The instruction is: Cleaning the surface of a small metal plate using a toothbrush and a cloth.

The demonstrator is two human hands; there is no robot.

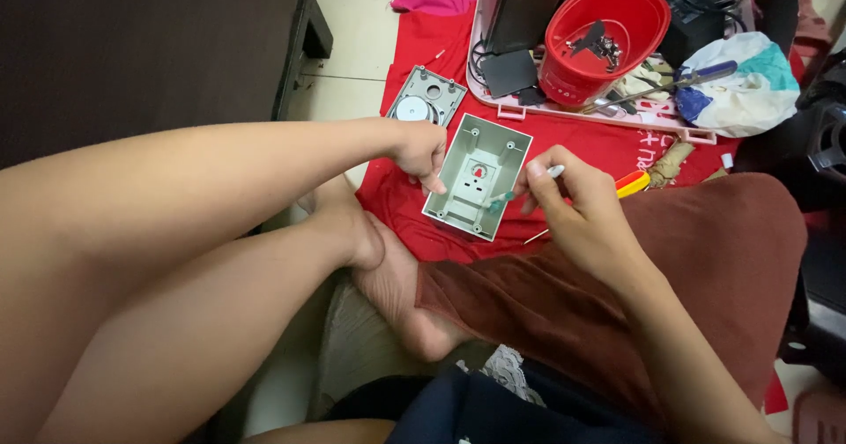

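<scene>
Just above the middle of the frame, the left hand (421, 151) pinches the left edge of a grey plastic housing (477, 176), an open rectangular shell lying hollow side up on a red cloth (564, 140). The right hand (568, 199) has its grip closed on a thin white-handled tool (529, 184), whose greenish tip sits inside the shell near a small red part. At upper right, a red bucket (604, 39) holds a heap of dark metal bits (too small to tell apart). A grey plate with a round disc (425, 96) lies just above the left hand.
</scene>
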